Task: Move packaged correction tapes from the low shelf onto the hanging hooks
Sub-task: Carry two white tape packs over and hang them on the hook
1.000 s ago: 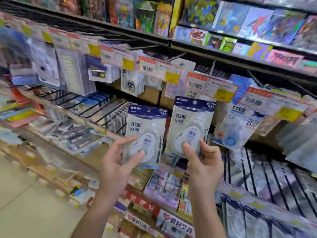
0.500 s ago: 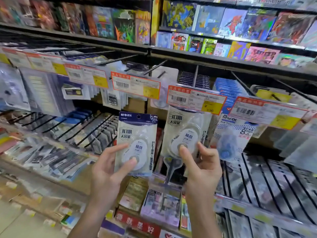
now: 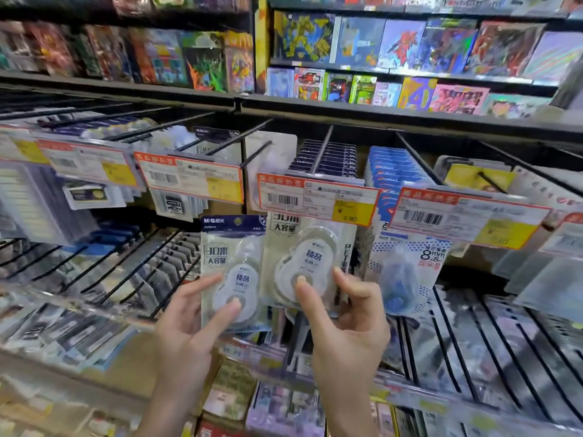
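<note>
I hold one packaged correction tape in each hand. My left hand (image 3: 189, 329) grips the left pack (image 3: 232, 263), white with a dark blue header, thumb on its blister. My right hand (image 3: 344, 323) grips the right pack (image 3: 310, 257), raised so its top sits behind a red-and-yellow price tag (image 3: 318, 200) at the tip of a black hanging hook (image 3: 321, 149). More dark-headed packs (image 3: 328, 159) hang further back on that hook. Whether the right pack is on the hook is hidden by the tag.
Neighbouring hooks carry blue-headed tape packs (image 3: 407, 257) on the right and other stationery on the left, each with a price tag. Black wire dividers (image 3: 473, 342) hold goods on the slanted shelf below. Colourful boxes (image 3: 378, 48) fill the shelves above.
Both hands rose and moved closer to the rack. The right pack went up behind the price tag of the middle hook; the left pack now sits right beside it.
</note>
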Motion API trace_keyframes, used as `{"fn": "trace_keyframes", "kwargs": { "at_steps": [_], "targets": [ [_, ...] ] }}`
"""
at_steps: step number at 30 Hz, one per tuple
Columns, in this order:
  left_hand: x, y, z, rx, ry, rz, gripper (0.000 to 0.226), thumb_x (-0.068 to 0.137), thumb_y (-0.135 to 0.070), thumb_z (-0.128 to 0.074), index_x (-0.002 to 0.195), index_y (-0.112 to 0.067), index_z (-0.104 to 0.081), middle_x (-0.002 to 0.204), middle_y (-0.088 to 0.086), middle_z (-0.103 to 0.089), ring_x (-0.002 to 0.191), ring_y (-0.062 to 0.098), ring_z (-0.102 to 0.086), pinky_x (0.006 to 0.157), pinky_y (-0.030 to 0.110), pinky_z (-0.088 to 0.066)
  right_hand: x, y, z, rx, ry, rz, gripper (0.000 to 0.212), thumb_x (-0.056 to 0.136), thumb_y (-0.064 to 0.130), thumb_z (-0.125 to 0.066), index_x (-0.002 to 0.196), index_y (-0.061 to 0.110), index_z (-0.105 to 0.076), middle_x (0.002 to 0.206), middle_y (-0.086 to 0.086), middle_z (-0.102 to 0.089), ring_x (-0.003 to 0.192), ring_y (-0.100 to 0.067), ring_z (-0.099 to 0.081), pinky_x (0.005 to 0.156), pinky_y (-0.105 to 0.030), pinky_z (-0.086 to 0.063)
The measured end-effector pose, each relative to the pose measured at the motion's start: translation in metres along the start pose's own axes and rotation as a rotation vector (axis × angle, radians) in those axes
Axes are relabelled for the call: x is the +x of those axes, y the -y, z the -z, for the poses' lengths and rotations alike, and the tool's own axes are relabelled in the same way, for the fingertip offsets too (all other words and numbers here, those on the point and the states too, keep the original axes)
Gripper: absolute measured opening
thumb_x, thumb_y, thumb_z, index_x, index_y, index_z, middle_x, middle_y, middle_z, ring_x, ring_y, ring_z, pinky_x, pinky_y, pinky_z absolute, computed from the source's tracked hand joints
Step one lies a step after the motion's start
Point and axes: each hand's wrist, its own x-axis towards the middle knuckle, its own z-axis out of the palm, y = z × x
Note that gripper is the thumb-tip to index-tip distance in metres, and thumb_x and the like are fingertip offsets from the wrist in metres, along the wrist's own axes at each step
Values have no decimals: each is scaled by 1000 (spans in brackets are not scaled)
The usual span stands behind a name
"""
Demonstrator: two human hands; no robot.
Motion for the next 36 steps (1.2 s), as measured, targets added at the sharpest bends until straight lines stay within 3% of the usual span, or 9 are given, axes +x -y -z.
{"fn": "trace_keyframes", "kwargs": {
  "at_steps": [4, 10, 13, 20, 23, 27, 30, 33, 36],
  "targets": [
    [3, 3, 2, -11, 31, 12, 39, 73, -19, -83, 105, -37, -70, 121, -12, -70, 117, 11, -64, 106, 48, -46, -8, -4, 2, -58, -4, 24, 28, 68, 19, -82, 81, 34, -63, 88, 14, -64, 86, -6, -64, 74, -13, -48],
    [13, 1, 8, -27, 114, -13, 43, 63, -40, -83, 104, -46, -70, 124, -5, -69, 120, 20, -63, 106, 52, -45, -20, -3, 3, -138, -21, 44, 28, 73, 18, -82, 83, 34, -61, 86, -1, -60, 77, -5, -58, 69, -15, -46],
    [13, 0, 13, -52, 144, -42, 40, 67, -31, -82, 101, -47, -70, 121, -4, -70, 117, 18, -64, 105, 51, -47, -25, 0, 2, -161, -31, 44, 28, 74, 20, -82, 84, 36, -62, 83, 0, -60, 75, -6, -58, 67, -18, -47],
    [13, 8, 31, -77, 178, -82, 41, 69, -33, -82, 107, -40, -70, 120, 1, -70, 117, 26, -64, 101, 57, -48, -32, -4, 8, -230, -68, -40, 22, 77, 29, -83, 88, 37, -66, 86, 10, -66, 82, -12, -61, 76, -33, -51],
    [15, 8, 38, -84, 197, -107, 40, 70, -28, -83, 106, -40, -70, 118, 0, -71, 115, 24, -66, 99, 51, -51, -37, -10, 16, -257, -102, -120, 19, 80, 30, -81, 91, 33, -67, 99, 21, -70, 88, -14, -64, 84, -27, -53],
    [15, 5, 45, -62, 188, -154, 40, 74, -14, -80, 107, -32, -68, 112, -10, -73, 110, 13, -68, 90, 21, -54, -42, -5, 17, -253, -71, -61, 26, 76, 24, -82, 90, 41, -69, 98, 13, -70, 99, -8, -67, 87, -26, -52],
    [17, 6, 52, -57, 194, -159, 41, 77, -16, -82, 107, -41, -69, 116, -2, -72, 112, 17, -68, 93, 27, -56, -35, 3, 8, -222, -65, -9, 24, 76, 26, -81, 88, 41, -66, 98, 13, -69, 100, -9, -67, 86, -25, -53],
    [18, 4, 56, -52, 186, -142, 40, 77, -18, -82, 109, -36, -67, 116, -9, -72, 113, 14, -66, 94, 24, -54, -23, 11, -2, -176, -101, -4, 23, 77, 28, -80, 91, 28, -63, 99, 17, -69, 93, 0, -64, 84, -20, -51],
    [17, -1, 56, -48, 194, -151, 42, 74, -18, -75, 104, -45, -69, 115, -16, -71, 115, 7, -65, 95, 18, -51, -16, 17, -12, -159, -91, -9, 23, 79, 27, -80, 92, 24, -61, 95, 22, -67, 89, 1, -62, 88, -35, -55]
  ]
}}
